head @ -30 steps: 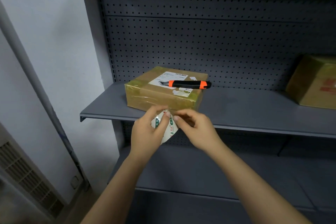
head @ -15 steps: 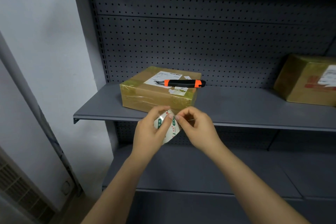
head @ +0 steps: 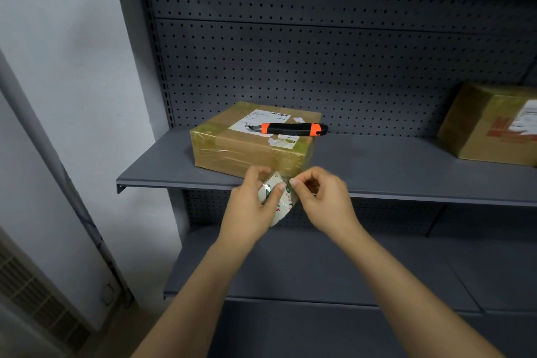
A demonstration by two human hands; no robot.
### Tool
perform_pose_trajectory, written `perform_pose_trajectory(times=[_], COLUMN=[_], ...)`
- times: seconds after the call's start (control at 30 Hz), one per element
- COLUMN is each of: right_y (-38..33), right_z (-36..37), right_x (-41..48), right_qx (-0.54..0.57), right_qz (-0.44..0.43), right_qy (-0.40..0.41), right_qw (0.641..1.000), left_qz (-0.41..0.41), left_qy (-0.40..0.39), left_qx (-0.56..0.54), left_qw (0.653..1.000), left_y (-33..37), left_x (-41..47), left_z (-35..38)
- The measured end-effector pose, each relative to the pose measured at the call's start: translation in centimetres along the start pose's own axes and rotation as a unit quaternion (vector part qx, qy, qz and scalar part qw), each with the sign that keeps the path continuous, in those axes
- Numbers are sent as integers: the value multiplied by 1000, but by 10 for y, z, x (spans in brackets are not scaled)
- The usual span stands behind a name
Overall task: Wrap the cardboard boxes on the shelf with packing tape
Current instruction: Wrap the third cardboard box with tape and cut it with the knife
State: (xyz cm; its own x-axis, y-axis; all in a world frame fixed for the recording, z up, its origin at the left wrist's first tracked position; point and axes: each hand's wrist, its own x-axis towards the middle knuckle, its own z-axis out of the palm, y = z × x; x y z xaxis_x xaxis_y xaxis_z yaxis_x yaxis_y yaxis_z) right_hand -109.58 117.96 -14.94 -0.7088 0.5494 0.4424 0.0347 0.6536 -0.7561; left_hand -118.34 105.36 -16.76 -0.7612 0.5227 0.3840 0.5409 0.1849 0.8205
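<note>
- We see the left hand wrapped around a roll of tape, thumb laid across its printed white side; the roll is held in the air just in front of the shelf edge.
- The right hand has thumb and forefinger pinched together at the roll's upper right edge. We cannot tell whether a loose tape end is between them.
- Cardboard box sits on the left part of the shelf, directly behind the hands. Glossy clear tape already shows on its left end and front face; a white label is on top.
- A knife with a black body and orange bands lies flat on the box top, blade end toward the label.
- Second box stands at the right end of the same shelf, well apart from the first, cut off by the frame edge.
- Pegboard panel forms the back wall; a lower shelf is under the forearms.
</note>
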Motion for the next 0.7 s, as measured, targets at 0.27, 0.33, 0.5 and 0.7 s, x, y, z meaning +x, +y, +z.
perform_pose_trajectory(times=[0.27,0.33,0.5,0.7], right_y=[8,9,8,10], right_z=[-16,-19,-26,-39], right_x=[-6,-7,-14,-15], right_qx=[57,66,69,121], right_qz=[2,-11,-40,-39], right_qy=[-4,15,45,18], right_qw=[998,998,996,992], left_qz=[6,3,11,-12], left_qy=[-4,4,13,1], left_qx=[18,1,-7,-10], left_qw=[1000,1000,1000,1000], left_y=[14,20,31,36], left_x=[-6,-7,-6,-7], left_z=[4,7,11,19])
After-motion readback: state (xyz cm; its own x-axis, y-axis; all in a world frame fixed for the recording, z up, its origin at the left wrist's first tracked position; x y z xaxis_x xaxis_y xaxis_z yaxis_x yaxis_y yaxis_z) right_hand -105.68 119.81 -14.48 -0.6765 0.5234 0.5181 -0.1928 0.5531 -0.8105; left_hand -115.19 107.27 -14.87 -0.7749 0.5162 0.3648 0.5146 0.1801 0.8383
